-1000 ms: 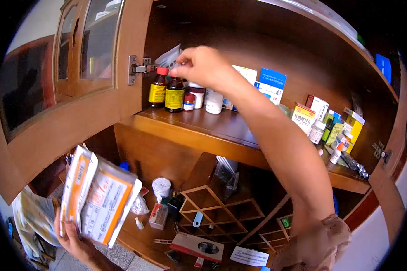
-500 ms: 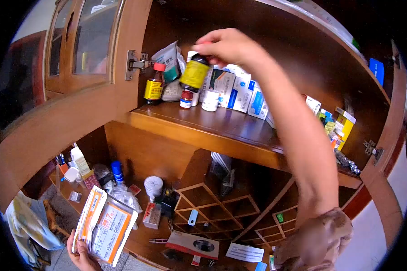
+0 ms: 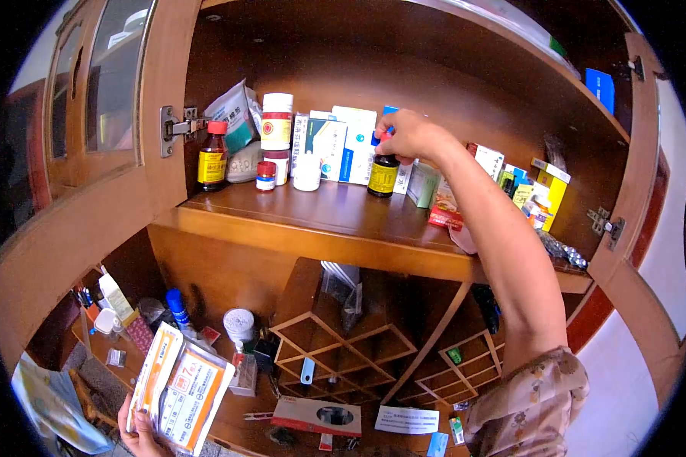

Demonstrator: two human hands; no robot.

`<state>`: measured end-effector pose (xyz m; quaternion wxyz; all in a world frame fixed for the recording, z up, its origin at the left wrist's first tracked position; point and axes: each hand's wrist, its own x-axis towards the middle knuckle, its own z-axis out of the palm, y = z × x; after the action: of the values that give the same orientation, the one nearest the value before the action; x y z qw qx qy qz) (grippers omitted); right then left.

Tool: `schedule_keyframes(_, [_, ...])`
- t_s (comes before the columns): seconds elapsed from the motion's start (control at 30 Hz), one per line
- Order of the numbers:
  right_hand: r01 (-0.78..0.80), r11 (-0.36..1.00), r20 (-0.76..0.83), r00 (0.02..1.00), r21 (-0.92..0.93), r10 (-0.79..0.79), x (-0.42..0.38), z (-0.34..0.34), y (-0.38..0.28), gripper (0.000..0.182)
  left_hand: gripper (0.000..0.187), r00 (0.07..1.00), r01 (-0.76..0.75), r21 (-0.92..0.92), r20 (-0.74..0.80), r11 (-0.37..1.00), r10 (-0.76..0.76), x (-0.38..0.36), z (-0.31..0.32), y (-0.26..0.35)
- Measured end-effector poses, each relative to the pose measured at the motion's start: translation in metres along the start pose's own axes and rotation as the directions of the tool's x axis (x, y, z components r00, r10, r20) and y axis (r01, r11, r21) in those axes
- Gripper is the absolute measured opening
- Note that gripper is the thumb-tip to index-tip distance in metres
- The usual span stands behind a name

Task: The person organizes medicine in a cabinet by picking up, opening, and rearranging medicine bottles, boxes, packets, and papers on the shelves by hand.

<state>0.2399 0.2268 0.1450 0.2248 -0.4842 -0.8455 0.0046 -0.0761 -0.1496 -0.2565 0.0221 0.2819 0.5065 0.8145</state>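
Note:
My right hand (image 3: 413,137) reaches up into the cabinet, its fingers closed on the red cap of a dark medicine bottle (image 3: 383,177) with a yellow label. The bottle is upright at the shelf, in front of white and blue medicine boxes (image 3: 357,145). Left of it stand a white bottle (image 3: 306,171), a small red-capped jar (image 3: 265,177) and another yellow-labelled bottle (image 3: 212,160). Low on the left, my left hand (image 3: 139,436) grips orange-and-white packets (image 3: 187,396), thumb across their near edge.
The wooden shelf (image 3: 320,209) carries more boxes on the right, including a yellow box (image 3: 550,194). An open glass door (image 3: 122,84) hangs at the left. Below are a lattice rack (image 3: 343,343), a tissue box (image 3: 316,417) and a blue-capped bottle (image 3: 177,305).
My right hand has lowered the dark bottle from in front of the left-hand items to the shelf, farther right. The view has shifted; my left hand still holds the packets.

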Motion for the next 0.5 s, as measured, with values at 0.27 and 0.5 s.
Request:
schedule_keyframes(0.27, [0.208,0.89,-0.265,0.905,-0.405,-0.332,-0.01,0.003,-0.05,0.036,0.045,0.997,0.064,-0.029,-0.039,0.998,-0.065,-0.008,0.008,0.01])
schedule_keyframes(0.5, [0.545,0.838,-0.245,0.817,0.034,-0.522,0.049,0.068,-0.147,0.038,0.041,0.994,0.057,-0.095,-0.083,0.994,-0.065,-0.013,0.006,-0.001])
